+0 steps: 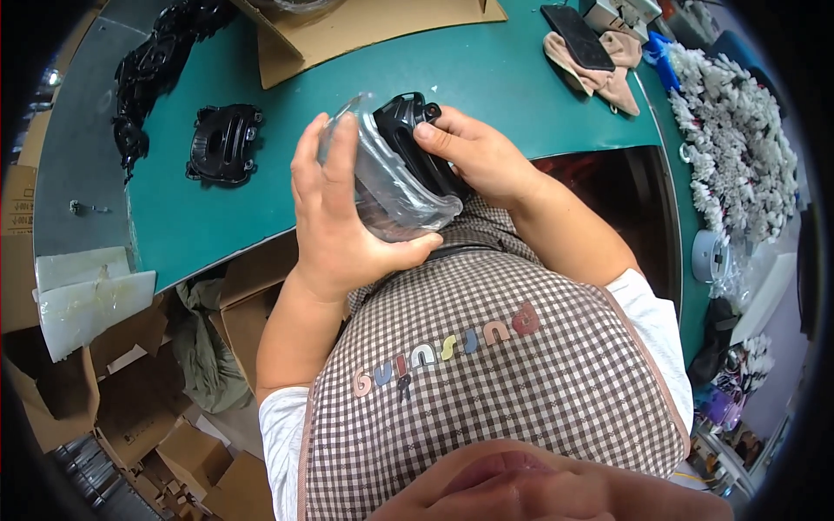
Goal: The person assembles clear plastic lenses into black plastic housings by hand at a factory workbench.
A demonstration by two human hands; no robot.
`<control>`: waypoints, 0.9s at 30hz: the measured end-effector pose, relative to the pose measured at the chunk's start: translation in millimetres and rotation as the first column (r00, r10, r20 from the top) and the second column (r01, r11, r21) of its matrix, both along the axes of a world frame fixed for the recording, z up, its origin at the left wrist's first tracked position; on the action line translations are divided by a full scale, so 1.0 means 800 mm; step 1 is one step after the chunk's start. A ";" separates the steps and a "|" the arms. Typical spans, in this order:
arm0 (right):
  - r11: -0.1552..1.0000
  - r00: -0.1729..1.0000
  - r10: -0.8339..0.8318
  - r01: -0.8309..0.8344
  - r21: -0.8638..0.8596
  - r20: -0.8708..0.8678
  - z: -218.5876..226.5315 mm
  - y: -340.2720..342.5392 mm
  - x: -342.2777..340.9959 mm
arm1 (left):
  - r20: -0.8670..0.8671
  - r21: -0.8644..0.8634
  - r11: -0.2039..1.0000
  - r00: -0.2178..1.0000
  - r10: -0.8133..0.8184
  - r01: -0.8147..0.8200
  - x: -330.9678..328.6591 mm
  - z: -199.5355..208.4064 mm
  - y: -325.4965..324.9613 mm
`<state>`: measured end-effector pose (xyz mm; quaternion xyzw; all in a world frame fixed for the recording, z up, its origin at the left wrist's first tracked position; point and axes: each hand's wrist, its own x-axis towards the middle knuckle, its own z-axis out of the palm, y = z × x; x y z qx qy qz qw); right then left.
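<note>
My left hand (334, 239) is wrapped round a clear curved plastic cover (378, 182), fingers over its far side and thumb along its near edge. In my right hand (491, 161) is a black plastic housing (401, 130), gripped with the thumb on top; its other fingers are partly hidden behind it. Cover and housing are close together, tilted, just above the bench's front edge. Whether they are joined I cannot tell. A similar black housing (224, 143) lies on the green bench top (287, 156), left of my hands.
More black parts (156, 65) are heaped at the far left. An open cardboard box (365, 48) stands at the back. On the right are a phone (577, 36) on a cloth glove (617, 78) and bundled white-tipped cables (734, 139). Cardboard boxes (195, 456) crowd the lower left.
</note>
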<state>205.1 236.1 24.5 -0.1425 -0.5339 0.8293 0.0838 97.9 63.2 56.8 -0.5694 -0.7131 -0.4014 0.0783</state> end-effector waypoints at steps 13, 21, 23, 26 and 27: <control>0.863 0.996 0.041 0.005 0.505 -0.080 0.014 -0.015 0.012 | -0.301 -0.089 0.996 0.953 -0.037 0.011 0.004 -0.019 0.002; 0.781 0.971 0.173 -0.035 0.624 -0.163 0.014 -0.016 0.019 | 0.182 -0.046 0.995 0.980 -0.075 0.084 -0.032 0.000 0.005; 0.742 0.965 0.200 -0.034 0.670 -0.173 0.011 -0.014 0.018 | 0.385 0.086 0.986 0.908 -0.167 0.145 -0.026 -0.002 0.010; 0.666 0.962 0.269 -0.149 0.731 -0.049 0.020 -0.008 0.016 | 0.377 0.094 0.984 0.909 -0.176 0.151 -0.032 -0.014 0.008; 0.666 0.962 0.270 -0.151 0.730 -0.048 0.019 -0.008 0.013 | 0.378 0.094 0.984 0.909 -0.175 0.150 -0.034 -0.025 0.008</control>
